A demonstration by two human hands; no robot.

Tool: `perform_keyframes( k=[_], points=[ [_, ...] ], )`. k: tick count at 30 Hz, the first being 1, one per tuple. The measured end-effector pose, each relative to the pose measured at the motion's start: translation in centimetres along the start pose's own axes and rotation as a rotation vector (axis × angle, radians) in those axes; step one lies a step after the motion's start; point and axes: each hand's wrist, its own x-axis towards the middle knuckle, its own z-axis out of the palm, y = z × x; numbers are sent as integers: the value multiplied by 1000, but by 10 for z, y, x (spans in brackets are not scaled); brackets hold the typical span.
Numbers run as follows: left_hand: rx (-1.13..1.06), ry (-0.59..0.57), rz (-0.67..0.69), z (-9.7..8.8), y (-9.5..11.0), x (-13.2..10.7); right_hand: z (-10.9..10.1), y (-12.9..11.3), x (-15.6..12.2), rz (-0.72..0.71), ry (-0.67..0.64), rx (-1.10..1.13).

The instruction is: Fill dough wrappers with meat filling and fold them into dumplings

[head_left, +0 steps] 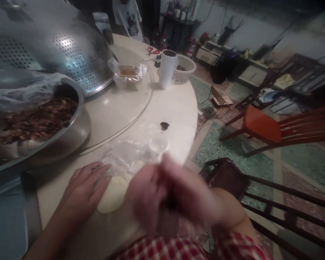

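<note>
A flat, pale piece of dough [112,196] lies near the table's front edge. My left hand [83,189] rests beside it with the fingers stretched out, the fingertips at the dough's left edge. Right of the dough, my right hand [176,195] is raised and smeared by motion, so whether it holds anything does not show. Just beyond both hands lies a crumpled clear plastic bag [121,153]. A small clear round dish [158,144] stands behind my right hand.
At left is a large metal bowl [82,126] of dark chopped filling [43,117], partly under plastic film, before a big perforated metal colander [78,54]. Farther back are a foil-wrapped block [128,73], a white cylinder [167,70] and a plastic basket [188,68]. Chairs [262,124] stand right.
</note>
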Motion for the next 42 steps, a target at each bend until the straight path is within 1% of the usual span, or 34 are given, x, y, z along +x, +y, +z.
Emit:
perform_keyframes(
  k=[1,2,3,4,5,6,8,9,10,12,14,16,19,21,23,24,26,27,28,30,31,33,35,37,40,42],
  points=[
    [-5,-2,-5,0,-1,0,-16,-2,11,-97,80,88],
    [-13,-3,-9,0,-1,0,-35,-2,26,-235,227,134],
    [-22,-3,-14,1,-2,0,-57,-1,42,-386,409,139],
    [-33,-2,-19,1,-3,0,-80,1,60,-483,540,127],
    [-43,3,-19,1,-3,1,-103,5,77,-524,618,110],
    [-55,6,-16,2,-3,1,-125,11,94,-513,682,90],
    [-72,15,-15,2,-2,2,-158,26,119,-456,765,45],
    [-76,16,-20,2,-2,2,-168,34,127,-435,764,0],
    [-76,16,-29,2,-1,2,-176,41,133,-423,754,-55],
    [-70,12,-48,1,-1,1,-181,53,136,-418,724,-138],
    [-62,23,-45,1,-2,0,-181,58,135,-428,702,-180],
    [-55,42,-17,2,-4,-1,-181,58,132,-447,691,-198],
    [-45,47,34,3,-6,-1,-183,49,127,-462,668,-272],
    [-30,60,32,2,-3,0,-182,40,119,-490,680,-361],
    [-4,76,12,-3,2,1,-170,31,106,-582,718,-451],
    [12,69,-7,-7,5,1,-158,29,96,-650,733,-491],
    [25,48,-8,-16,12,1,-126,29,74,-753,672,-588],
    [26,25,-38,-20,14,1,-107,32,63,-775,637,-641],
    [27,29,-66,-23,16,2,-88,38,51,-778,582,-681],
    [34,1,-84,-26,18,3,-53,54,34,-797,410,-713],
    [37,-4,-81,-26,18,4,-39,64,29,-777,322,-737],
    [35,-48,-72,-24,17,5,-21,86,26,-725,231,-809],
    [26,-91,-60,-20,17,7,-16,107,30,-698,214,-933],
    [10,-130,-41,-15,18,9,-18,122,35,-687,225,-1090],
    [-18,-181,-16,-10,18,10,-25,134,36,-640,249,-1283],
    [-20,-191,-13,-7,19,10,-27,138,33,-593,261,-1341]
  ],
)
